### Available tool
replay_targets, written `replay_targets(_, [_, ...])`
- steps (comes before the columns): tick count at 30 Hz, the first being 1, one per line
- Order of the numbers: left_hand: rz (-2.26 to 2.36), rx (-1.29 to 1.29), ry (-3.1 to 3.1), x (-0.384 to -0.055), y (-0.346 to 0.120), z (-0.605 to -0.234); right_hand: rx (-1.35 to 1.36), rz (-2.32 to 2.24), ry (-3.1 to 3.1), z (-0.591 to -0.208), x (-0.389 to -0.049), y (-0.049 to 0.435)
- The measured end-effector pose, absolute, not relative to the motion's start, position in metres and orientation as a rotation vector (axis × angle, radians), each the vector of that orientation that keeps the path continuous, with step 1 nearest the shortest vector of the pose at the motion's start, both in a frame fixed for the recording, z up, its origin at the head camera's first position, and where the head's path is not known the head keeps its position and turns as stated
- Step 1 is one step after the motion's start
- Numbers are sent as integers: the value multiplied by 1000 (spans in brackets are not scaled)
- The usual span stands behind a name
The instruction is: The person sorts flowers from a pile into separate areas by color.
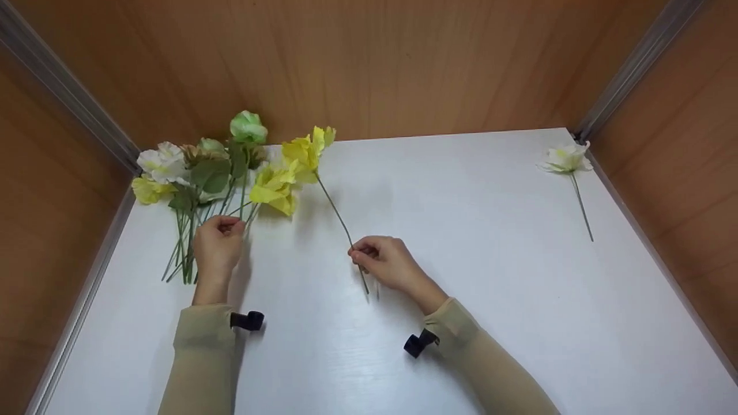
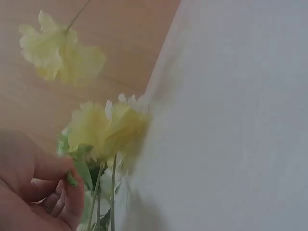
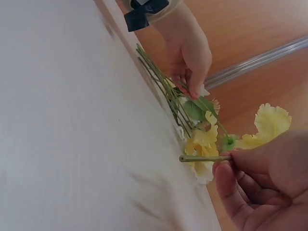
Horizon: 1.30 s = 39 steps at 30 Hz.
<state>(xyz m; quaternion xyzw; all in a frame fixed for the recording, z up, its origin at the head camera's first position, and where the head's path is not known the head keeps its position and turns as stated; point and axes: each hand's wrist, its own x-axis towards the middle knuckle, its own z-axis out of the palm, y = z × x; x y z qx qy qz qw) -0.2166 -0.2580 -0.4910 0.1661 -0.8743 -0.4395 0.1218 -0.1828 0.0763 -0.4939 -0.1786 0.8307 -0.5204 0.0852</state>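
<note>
My left hand [image 1: 219, 245] pinches a thin green stem that leads up to a pale green flower [image 1: 249, 128], above the bunch at the left. The stem end shows between thumb and finger in the left wrist view. My right hand [image 1: 389, 263] pinches the lower stem of a yellow flower [image 1: 302, 151], raised and tilted with its head to the upper left. Another yellow flower [image 1: 275, 191] lies at the bunch's right edge. White flowers [image 1: 164, 163], a yellow bloom [image 1: 151, 190] and leaves [image 1: 211, 176] crowd the bunch; some stems are hidden behind my left hand.
A single white flower [image 1: 568, 158] lies at the far right of the white table [image 1: 461, 230]. Wooden panels [image 1: 403, 63] stand along the back and both sides. Loose stem ends [image 1: 187, 271] of the bunch point toward the front.
</note>
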Motion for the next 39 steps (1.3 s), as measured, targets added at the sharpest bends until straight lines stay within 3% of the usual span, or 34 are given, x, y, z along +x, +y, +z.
replay_targets(9, [-1059,467,-2542,-211,-290,-499,-381,-1546,2562,-484,-202,130])
replay_targets(19, [-965,480,-2558,-209,-300,-500,-67,-1307,2928,-474,-229,258])
replay_targets(25, [-956,486,-2575,-209,-303,-500,-22,-1050,3149,-475,-228,314])
replay_targets(39, [-965,461,-2580,-207,-307,-501,69,-840,3210,-498,-224,342])
